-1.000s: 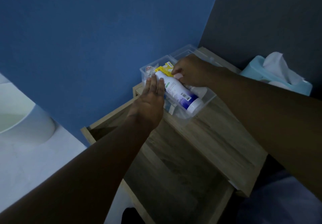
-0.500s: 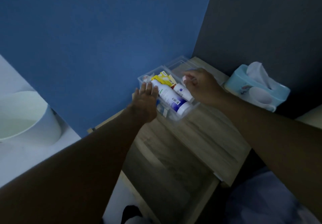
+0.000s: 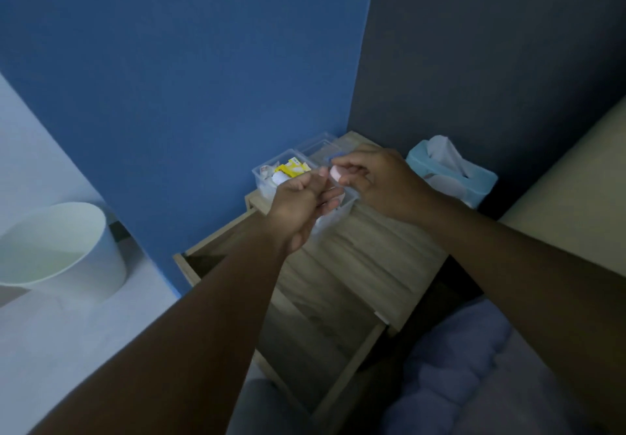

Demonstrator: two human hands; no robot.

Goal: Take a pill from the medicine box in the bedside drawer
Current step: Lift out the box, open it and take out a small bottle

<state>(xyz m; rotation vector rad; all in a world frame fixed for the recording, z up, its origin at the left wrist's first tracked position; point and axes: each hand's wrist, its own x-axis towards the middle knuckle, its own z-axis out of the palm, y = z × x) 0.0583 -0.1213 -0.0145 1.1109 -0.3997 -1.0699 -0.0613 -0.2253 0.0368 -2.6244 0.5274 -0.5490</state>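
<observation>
A clear plastic medicine box point(image 3: 263, 180) stands on top of the wooden bedside table point(image 3: 372, 251), against the blue wall. Inside it show a yellow packet point(image 3: 293, 167) and white items. Just above the box's right half, my right hand point(image 3: 382, 184) pinches a small white-pink bottle point(image 3: 337, 174) by its far end. My left hand point(image 3: 299, 207) is curled at the bottle's near end, thumb touching it. The bedside drawer point(image 3: 305, 336) below is pulled open, and its inside is dark.
The box's clear lid point(image 3: 316, 145) lies behind it. A light-blue tissue box point(image 3: 450, 177) stands at the table's right rear corner. A white bin point(image 3: 61, 248) is on the floor at left. A bed edge point(image 3: 572, 204) and blue fabric point(image 3: 457, 367) lie at right.
My right hand has lifted the small bottle out of the box. My left hand left the box's edge and rose to meet the bottle. The view has pulled back.
</observation>
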